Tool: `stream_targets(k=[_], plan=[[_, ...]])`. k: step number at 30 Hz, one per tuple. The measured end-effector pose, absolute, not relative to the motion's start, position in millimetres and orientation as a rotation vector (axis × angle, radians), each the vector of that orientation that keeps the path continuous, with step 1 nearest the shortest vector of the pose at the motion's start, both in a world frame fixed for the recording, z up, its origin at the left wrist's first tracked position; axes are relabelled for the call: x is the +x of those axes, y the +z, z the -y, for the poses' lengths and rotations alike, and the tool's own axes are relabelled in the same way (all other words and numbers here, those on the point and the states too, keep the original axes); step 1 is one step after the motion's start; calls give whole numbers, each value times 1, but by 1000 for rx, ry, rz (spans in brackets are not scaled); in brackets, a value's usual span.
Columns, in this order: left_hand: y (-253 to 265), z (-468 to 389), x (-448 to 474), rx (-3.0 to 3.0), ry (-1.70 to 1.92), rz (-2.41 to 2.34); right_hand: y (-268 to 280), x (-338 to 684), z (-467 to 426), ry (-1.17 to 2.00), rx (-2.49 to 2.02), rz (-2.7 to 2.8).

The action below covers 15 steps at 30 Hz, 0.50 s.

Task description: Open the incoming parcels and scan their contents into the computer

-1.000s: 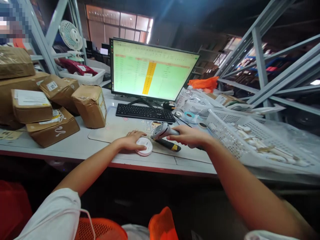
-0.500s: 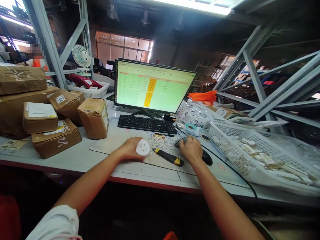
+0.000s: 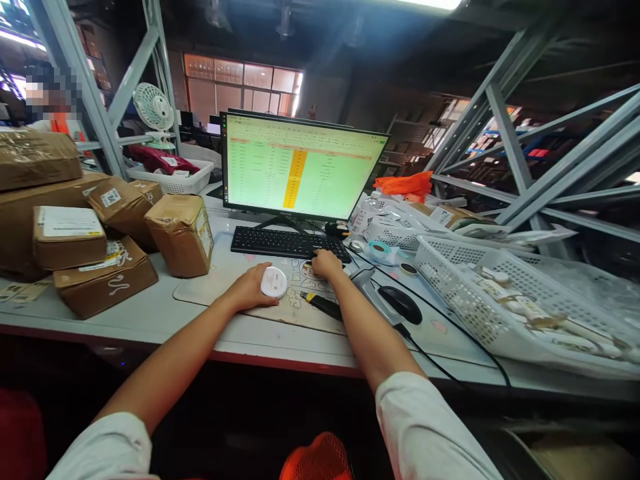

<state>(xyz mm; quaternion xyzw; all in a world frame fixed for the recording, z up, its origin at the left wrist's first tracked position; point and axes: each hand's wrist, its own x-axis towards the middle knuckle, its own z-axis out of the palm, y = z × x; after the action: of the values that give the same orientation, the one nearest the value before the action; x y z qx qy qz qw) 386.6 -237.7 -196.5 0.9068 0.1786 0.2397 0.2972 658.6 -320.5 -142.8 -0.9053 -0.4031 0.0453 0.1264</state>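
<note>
My left hand (image 3: 249,288) is wrapped round a white, round container (image 3: 274,282) with faint print on its flat face, held just above the desk mat (image 3: 200,291). My right hand (image 3: 327,265) reaches to the front edge of the black keyboard (image 3: 270,243), a finger on or just over its keys and nothing seen in its grip. Beneath my right forearm lies a black and yellow utility knife (image 3: 320,305), its rear part hidden. Right of that forearm are a grey handheld device (image 3: 371,293), which looks like a scanner, and a black mouse (image 3: 400,304).
A monitor (image 3: 260,167) showing a spreadsheet stands behind the keyboard. Cardboard boxes (image 3: 180,237) are stacked at the left. A white perforated basket (image 3: 450,290) of wrapped goods sits at the right, near tape rolls (image 3: 379,250). Cables run along the desk's right side.
My right hand has left the grey device and moved left and forward to the keyboard. My left hand, still round the white container, has shifted slightly, tilting its face more toward me.
</note>
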Motion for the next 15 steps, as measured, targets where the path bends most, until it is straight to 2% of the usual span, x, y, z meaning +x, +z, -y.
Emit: stream_targets(k=[6,10,15], plan=[[-196,233,385,2361,785,-395,-140,611,321,275,-2241,1361],[-188,230,389,2159,695,-374,-160,548,316,336,-1982,1424],[-176,255,346,1893,655,-647,-172,498,323,380,-1793,1520]])
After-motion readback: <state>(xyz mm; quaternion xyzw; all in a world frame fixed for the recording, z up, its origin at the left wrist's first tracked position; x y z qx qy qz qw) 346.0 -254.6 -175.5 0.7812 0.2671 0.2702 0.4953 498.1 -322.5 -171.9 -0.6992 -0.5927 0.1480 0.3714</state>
